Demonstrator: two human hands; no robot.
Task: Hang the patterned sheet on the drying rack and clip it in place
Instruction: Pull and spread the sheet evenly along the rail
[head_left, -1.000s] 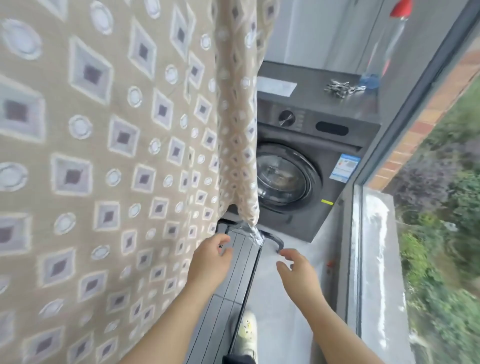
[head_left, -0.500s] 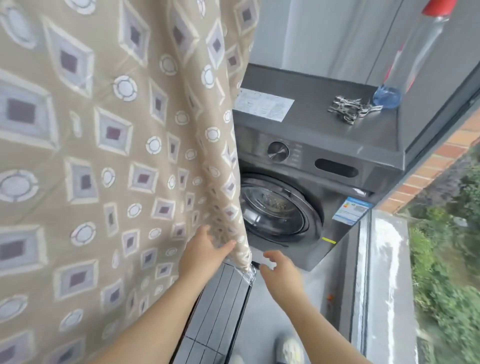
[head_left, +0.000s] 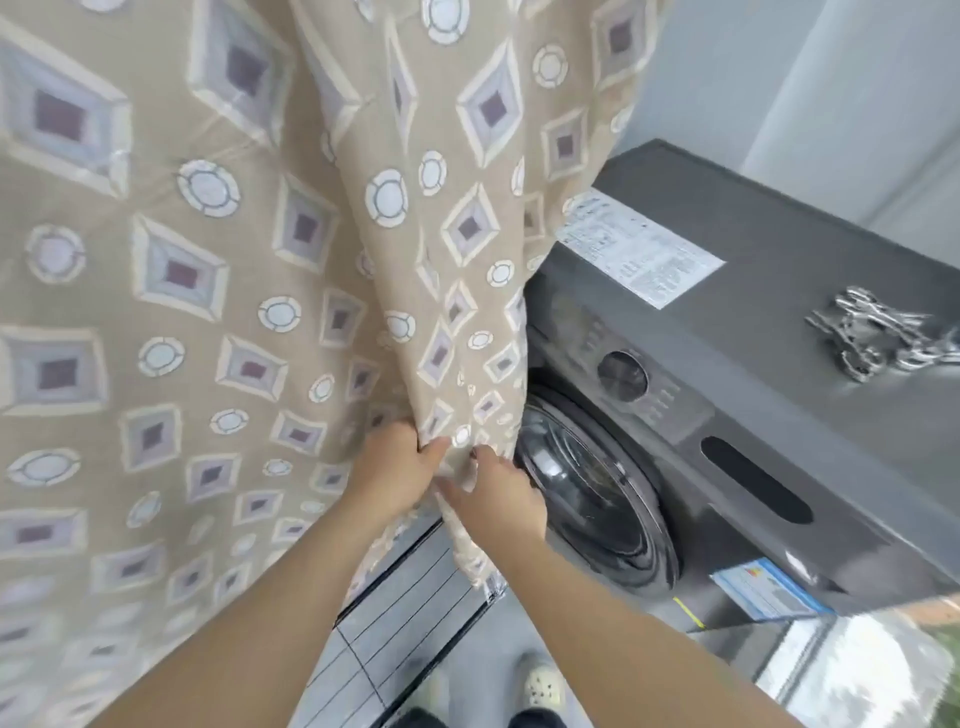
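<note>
**At the hanging edge: sheet up, clips unused**

In the near centre of the scene, the left hand (head_left: 395, 467) and the right hand (head_left: 501, 501) are drawn close together, side by side, both closed on the lower right edge of the patterned sheet (head_left: 208, 260); the left grips a bunched fold with curled fingers; the right pinches the edge just beside it; whether the two hands actually touch cannot be told. The sheet hangs from somewhere above the top of the view and fills the left half and upper centre, falling in long folds towards the hands; its lowest corner trails below them, over a dark slatted panel (head_left: 405, 613) at floor level. The rail that bears it is out of view, so its seating on the drying rack cannot be confirmed directly; the drape suggests it is already over the rack.

To the right and farther off stands a grey washing machine (head_left: 753, 457); on its top, at the far right, lies a heap of metal clips (head_left: 878, 340), well apart from both hands; none is seen on the fabric.

Assessment: hanging appears largely done, with the edge being pulled straight; clipping is not yet begun; what remains is to settle the edge, fetch clips from the machine top and fasten the sheet.
</note>
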